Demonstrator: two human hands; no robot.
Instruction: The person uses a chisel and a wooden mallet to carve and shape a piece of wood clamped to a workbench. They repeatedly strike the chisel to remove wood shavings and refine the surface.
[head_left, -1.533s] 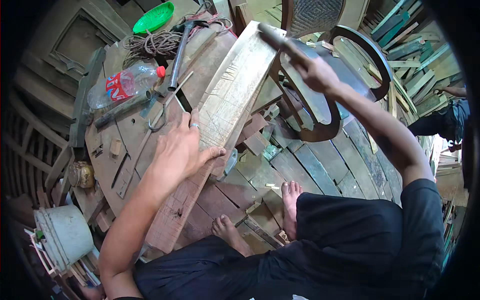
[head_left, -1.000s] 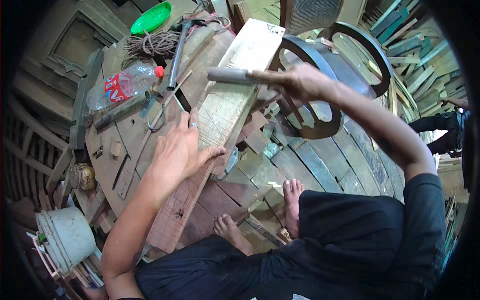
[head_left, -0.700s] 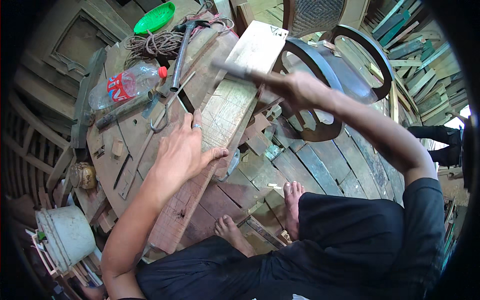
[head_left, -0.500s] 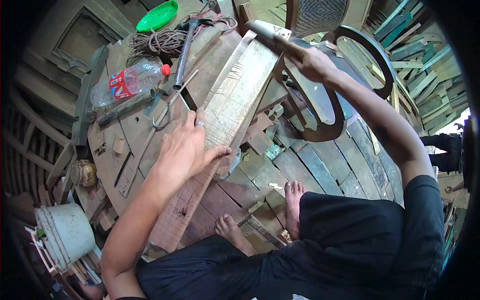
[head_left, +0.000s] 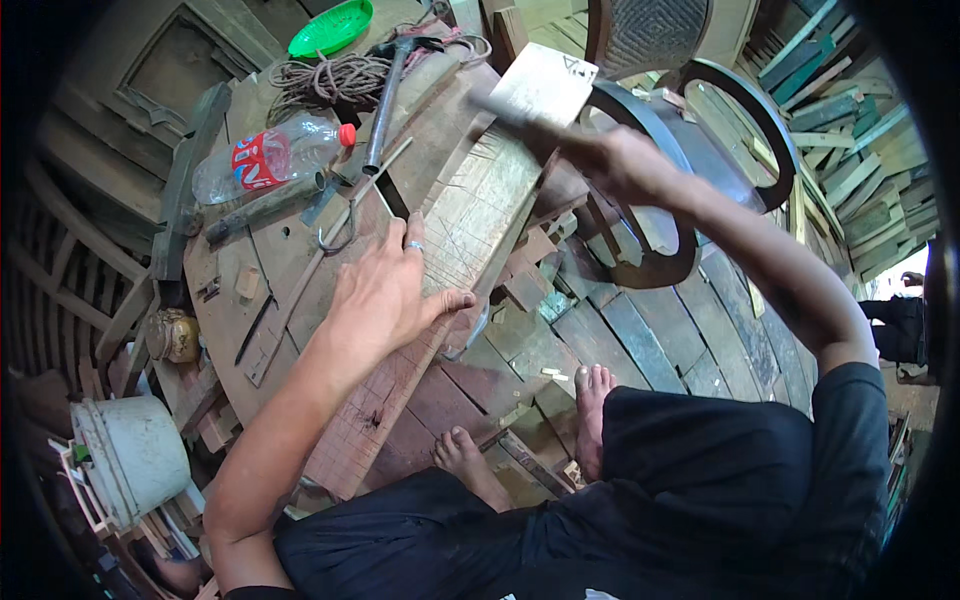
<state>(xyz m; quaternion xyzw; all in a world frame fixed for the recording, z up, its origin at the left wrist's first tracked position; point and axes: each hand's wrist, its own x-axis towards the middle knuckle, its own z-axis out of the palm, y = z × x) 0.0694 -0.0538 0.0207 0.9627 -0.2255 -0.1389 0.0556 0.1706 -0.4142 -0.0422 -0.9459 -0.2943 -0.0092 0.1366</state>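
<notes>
A long pale wooden plank (head_left: pixel 470 215), scored with many short cross cuts, runs diagonally over the low workbench (head_left: pixel 250 335). Nearer me it meets a reddish wooden board (head_left: pixel 365 425) with a dark knot. My left hand (head_left: pixel 375 285), a ring on one finger, grips the wood near the middle, its thumb over the right edge. Closed round a long, dark, bar-like tool (head_left: pixel 520 122) is my right hand (head_left: pixel 640 170). The tool lies across the view of the plank's far part, blurred; its exact kind and whether it touches the wood I cannot tell.
Left of the plank lie a claw hammer (head_left: pixel 388 110), coiled rope (head_left: pixel 322 85), a plastic bottle (head_left: pixel 265 160) and a bent metal hook (head_left: pixel 340 235). A green basket (head_left: pixel 332 27) sits behind. Curved dark wooden frames (head_left: pixel 690 235) stand right, a white bucket (head_left: pixel 145 455) at lower left.
My right hand and its tool have come nearer along the plank, baring the marked far end. My left hand keeps its grip. The view has shifted slightly.
</notes>
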